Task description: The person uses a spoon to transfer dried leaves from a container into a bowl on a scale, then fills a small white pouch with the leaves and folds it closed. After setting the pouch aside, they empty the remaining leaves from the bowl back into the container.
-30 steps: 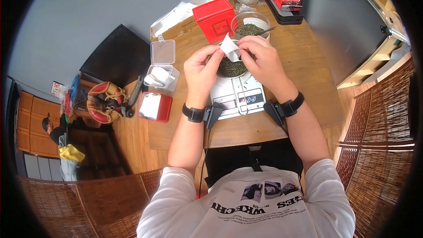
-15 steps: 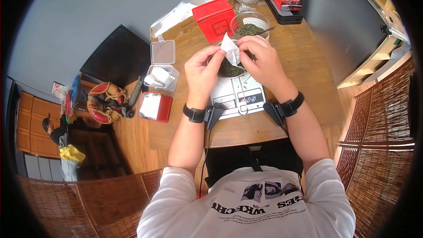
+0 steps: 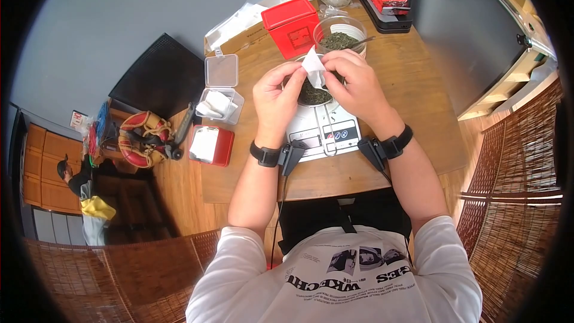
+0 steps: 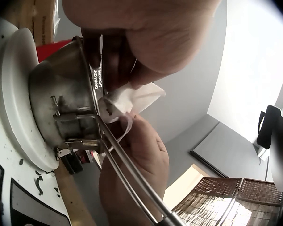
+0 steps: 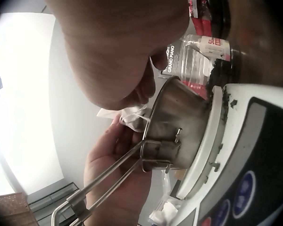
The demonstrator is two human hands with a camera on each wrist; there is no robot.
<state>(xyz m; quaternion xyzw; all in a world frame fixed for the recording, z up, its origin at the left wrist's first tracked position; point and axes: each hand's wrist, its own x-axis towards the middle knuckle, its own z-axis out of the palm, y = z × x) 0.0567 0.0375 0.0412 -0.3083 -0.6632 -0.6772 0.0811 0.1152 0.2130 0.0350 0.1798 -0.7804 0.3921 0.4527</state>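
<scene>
A white tea bag (image 3: 314, 67) is held up between both hands, just above a steel pan (image 4: 61, 94) with a folding wire handle. My left hand (image 3: 277, 97) pinches its left edge with thumb and fingers. On the other side my right hand (image 3: 359, 85) pinches the bag's right edge. A thin white string (image 4: 127, 129) loops down from it in the left wrist view, where dark specks show at its lower end. Dried green tea leaves (image 3: 312, 94) lie in the pan, which stands on a white kitchen scale (image 3: 306, 124).
Behind the pan stand a red lidded canister (image 3: 291, 21) and a clear tub of leaves (image 3: 338, 40) with a spoon. To the left are an open plastic box of white bags (image 3: 216, 104) and a red box (image 3: 222, 146). Loose leaf bits (image 4: 39, 183) dot the scale.
My left hand has shifted slightly right, toward the right hand. The tea bag has turned and changed shape between the fingers; its dangling string shows less in the head view than half a second ago.
</scene>
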